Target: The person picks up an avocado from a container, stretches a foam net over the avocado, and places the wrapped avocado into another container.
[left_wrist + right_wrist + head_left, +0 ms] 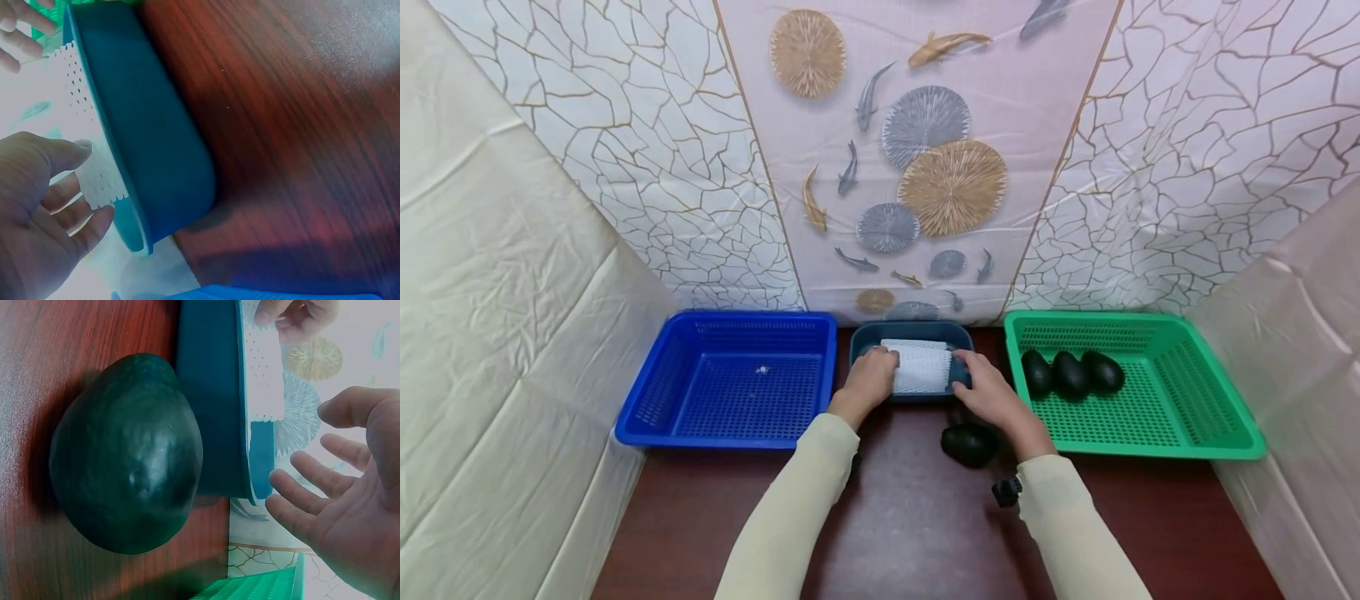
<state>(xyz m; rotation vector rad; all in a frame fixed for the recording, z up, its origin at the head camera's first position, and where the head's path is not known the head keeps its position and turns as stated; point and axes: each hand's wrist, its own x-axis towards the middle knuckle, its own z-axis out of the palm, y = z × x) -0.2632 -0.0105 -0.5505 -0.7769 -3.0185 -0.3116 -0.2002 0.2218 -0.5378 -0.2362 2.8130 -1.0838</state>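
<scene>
Head view: just below centre, the left hand (pixel 870 377) pinches the net (pixel 922 368), likely to steady it; the right hand (pixel 991 392) spreads nearby.

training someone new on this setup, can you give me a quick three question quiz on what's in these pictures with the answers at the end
1. How many avocados lie in the green basket?
2. True or false: the lone avocado outside the green basket lies in the blue basket.
3. Which hand pinches the white netting? a) left b) right c) both

Key
1. Three.
2. False; it lies on the table.
3. a; the left hand pinches it, while the right hand is spread open.
</scene>
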